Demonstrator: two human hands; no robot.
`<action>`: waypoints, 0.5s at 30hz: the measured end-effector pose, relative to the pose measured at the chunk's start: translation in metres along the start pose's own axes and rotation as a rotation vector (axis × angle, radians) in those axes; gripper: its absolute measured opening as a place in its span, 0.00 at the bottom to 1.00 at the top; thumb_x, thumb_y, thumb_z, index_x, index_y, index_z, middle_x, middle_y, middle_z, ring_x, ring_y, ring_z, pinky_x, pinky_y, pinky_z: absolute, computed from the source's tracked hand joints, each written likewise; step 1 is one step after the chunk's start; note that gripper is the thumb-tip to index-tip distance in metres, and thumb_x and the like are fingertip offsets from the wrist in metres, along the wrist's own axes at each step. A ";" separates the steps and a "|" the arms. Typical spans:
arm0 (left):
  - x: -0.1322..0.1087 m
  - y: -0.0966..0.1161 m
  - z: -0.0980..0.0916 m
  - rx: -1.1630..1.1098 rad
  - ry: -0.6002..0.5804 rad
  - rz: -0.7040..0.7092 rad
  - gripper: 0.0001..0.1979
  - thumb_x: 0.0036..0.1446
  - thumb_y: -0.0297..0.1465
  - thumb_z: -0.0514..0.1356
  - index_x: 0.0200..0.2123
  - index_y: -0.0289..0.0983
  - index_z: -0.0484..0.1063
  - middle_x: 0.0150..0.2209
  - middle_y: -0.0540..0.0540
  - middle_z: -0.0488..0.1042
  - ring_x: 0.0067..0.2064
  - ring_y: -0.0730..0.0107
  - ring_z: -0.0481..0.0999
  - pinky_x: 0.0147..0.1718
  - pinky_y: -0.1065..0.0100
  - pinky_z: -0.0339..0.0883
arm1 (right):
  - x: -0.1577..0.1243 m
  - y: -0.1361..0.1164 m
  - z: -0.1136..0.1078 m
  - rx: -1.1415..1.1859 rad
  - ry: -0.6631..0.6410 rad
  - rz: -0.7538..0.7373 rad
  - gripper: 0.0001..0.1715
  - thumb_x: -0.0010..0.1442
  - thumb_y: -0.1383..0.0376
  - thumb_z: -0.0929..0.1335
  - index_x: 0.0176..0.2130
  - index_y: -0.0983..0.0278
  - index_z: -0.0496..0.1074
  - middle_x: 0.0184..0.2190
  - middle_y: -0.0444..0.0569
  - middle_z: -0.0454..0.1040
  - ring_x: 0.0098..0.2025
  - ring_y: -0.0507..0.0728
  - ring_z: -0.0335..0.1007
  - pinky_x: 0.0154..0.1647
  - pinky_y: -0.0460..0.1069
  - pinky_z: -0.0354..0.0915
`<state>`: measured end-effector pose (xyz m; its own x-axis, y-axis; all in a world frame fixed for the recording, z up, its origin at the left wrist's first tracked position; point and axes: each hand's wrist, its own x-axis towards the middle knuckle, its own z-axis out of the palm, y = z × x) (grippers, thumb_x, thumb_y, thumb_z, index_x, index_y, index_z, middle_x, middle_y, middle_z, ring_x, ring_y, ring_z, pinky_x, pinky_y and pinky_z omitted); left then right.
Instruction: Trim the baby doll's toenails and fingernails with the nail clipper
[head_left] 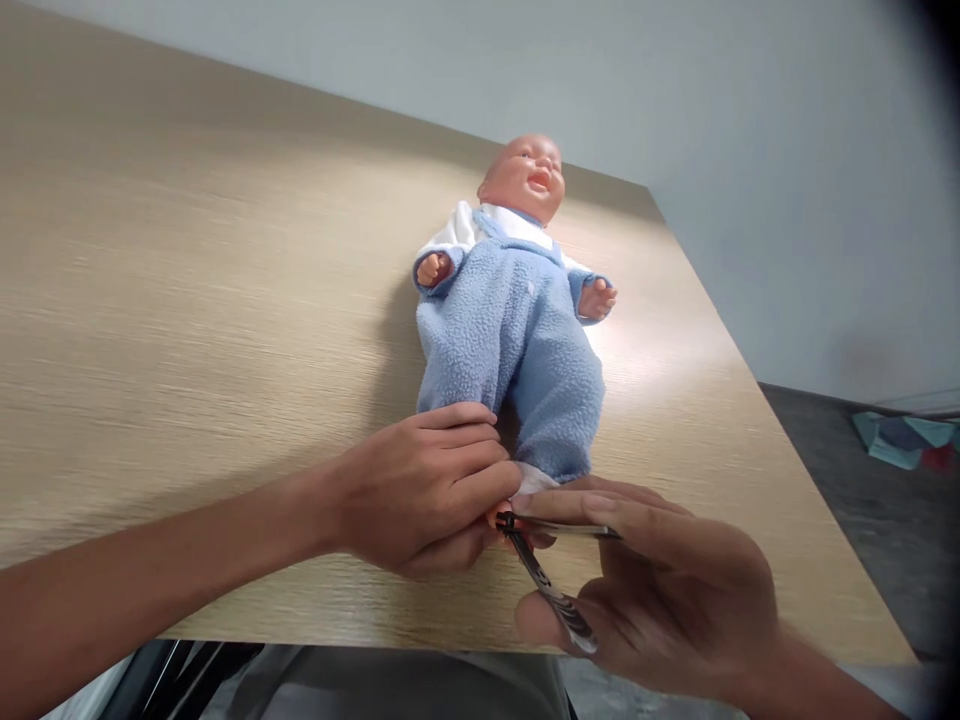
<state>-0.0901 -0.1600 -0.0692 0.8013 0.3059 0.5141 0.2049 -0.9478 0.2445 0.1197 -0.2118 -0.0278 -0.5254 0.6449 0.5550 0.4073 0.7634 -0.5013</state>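
A baby doll (514,320) in a blue fleece suit lies on its back on the wooden table (187,330), head toward the far edge. My left hand (424,490) is closed around the doll's foot at the near end, hiding most of it. My right hand (660,590) holds a metal nail clipper (551,570), its jaws right at the doll's toes between my two hands.
The table's near edge runs just below my hands, its right edge slants toward the wall. A dark floor lies to the right with a teal and red cloth (907,440) on it. A pale wall stands behind.
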 end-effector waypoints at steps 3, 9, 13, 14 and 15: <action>-0.001 -0.001 0.000 0.012 0.001 0.004 0.12 0.62 0.33 0.48 0.40 0.32 0.66 0.41 0.43 0.74 0.47 0.66 0.72 0.58 0.58 0.62 | 0.005 -0.002 0.001 -0.002 0.016 0.011 0.25 0.60 0.56 0.72 0.50 0.64 0.62 0.31 0.44 0.78 0.32 0.50 0.76 0.35 0.42 0.73; -0.002 -0.002 0.001 0.010 0.015 0.014 0.12 0.62 0.32 0.48 0.41 0.32 0.67 0.41 0.43 0.74 0.47 0.65 0.72 0.57 0.59 0.62 | 0.011 0.000 -0.008 -0.195 -0.149 -0.096 0.15 0.65 0.59 0.68 0.46 0.68 0.67 0.33 0.46 0.79 0.35 0.50 0.77 0.44 0.41 0.73; -0.002 -0.001 0.001 -0.002 0.004 0.003 0.12 0.62 0.32 0.48 0.41 0.32 0.67 0.39 0.44 0.74 0.46 0.65 0.72 0.56 0.59 0.63 | 0.011 0.001 -0.014 -0.208 -0.207 -0.118 0.18 0.62 0.62 0.69 0.51 0.65 0.66 0.37 0.47 0.79 0.37 0.53 0.78 0.46 0.44 0.76; -0.002 -0.001 0.001 -0.003 0.002 0.003 0.12 0.62 0.32 0.49 0.42 0.32 0.67 0.39 0.44 0.74 0.45 0.65 0.72 0.56 0.59 0.63 | 0.011 0.000 -0.014 -0.200 -0.198 -0.130 0.19 0.62 0.62 0.70 0.51 0.64 0.66 0.37 0.47 0.79 0.37 0.53 0.78 0.45 0.45 0.76; -0.002 -0.001 0.001 -0.003 0.007 0.007 0.13 0.62 0.33 0.49 0.41 0.31 0.67 0.39 0.44 0.74 0.46 0.65 0.72 0.56 0.59 0.63 | 0.012 -0.001 -0.013 -0.193 -0.179 -0.143 0.20 0.61 0.62 0.71 0.51 0.64 0.66 0.36 0.47 0.79 0.37 0.53 0.78 0.44 0.44 0.76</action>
<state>-0.0918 -0.1598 -0.0711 0.7986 0.3003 0.5216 0.1982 -0.9495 0.2432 0.1229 -0.2043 -0.0117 -0.7039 0.5266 0.4767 0.4450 0.8500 -0.2819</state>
